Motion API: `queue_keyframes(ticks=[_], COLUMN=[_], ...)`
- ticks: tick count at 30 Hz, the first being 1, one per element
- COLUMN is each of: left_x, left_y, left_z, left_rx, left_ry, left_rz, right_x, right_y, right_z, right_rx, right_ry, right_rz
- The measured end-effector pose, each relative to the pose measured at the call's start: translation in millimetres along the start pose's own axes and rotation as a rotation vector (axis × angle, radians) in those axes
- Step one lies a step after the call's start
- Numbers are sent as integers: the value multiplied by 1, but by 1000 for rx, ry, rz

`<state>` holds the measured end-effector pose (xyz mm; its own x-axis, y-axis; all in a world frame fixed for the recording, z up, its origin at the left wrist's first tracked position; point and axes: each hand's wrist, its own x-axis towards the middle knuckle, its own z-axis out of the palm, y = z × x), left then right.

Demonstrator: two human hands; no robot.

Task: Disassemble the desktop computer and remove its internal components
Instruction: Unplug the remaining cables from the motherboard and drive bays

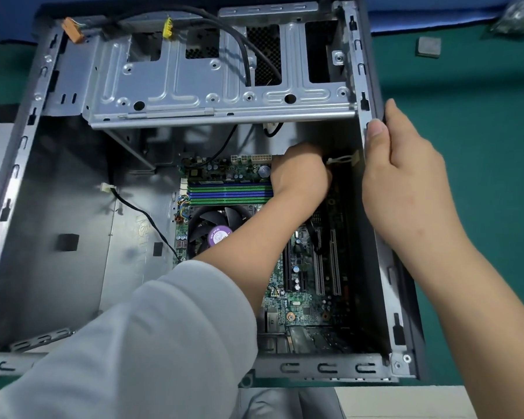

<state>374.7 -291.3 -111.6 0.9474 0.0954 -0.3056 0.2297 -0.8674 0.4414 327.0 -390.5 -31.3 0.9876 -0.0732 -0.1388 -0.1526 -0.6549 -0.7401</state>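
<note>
Grey sheet steel makes up the desktop computer case (73, 189), which lies on its side with the side panel off, on a green tabletop (481, 122). Deep inside, the green motherboard (303, 300) is seen still bolted flat to the case floor, with the black cooler fan (215, 228) and the blue and green memory slots (227, 193) lying just left of the left hand (300, 173).

That hand's grip is curled tight near the board's upper edge, beside a white plastic cable clip (342, 161) fixed to the inner wall; what exactly is pinched cannot be told, since the fingertips are hidden under the knuckles. The step in hand is judged to be the freeing of a connector or cable at that corner of the board.

The right hand (406, 189) is laid over the case's side rim, thumb inside and fingers outside, so that the case is held steady; its grip is closed around the rim.

Next, a straight pull away from the socket is probably called for, with the case kept braced and any latch pressed first. The board screws would then need undoing.

Above both grips the empty drive cage (212, 83) spans the case, with black cables (242, 46) draped across it. Far right of the right grip, a small grey block (428, 47) lies on the tabletop.
</note>
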Motion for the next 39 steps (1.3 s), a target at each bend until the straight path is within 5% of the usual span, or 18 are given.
queue_keyframes(ticks=[13, 39], left_x=[-4, 2], left_y=[3, 1], left_z=[-1, -4], left_rx=[22, 17], left_ry=[3, -35], left_rz=[87, -12], right_x=[1, -1], right_y=[0, -1], right_z=[-1, 0], right_rx=[40, 68], right_ry=[8, 36], right_rz=[0, 15])
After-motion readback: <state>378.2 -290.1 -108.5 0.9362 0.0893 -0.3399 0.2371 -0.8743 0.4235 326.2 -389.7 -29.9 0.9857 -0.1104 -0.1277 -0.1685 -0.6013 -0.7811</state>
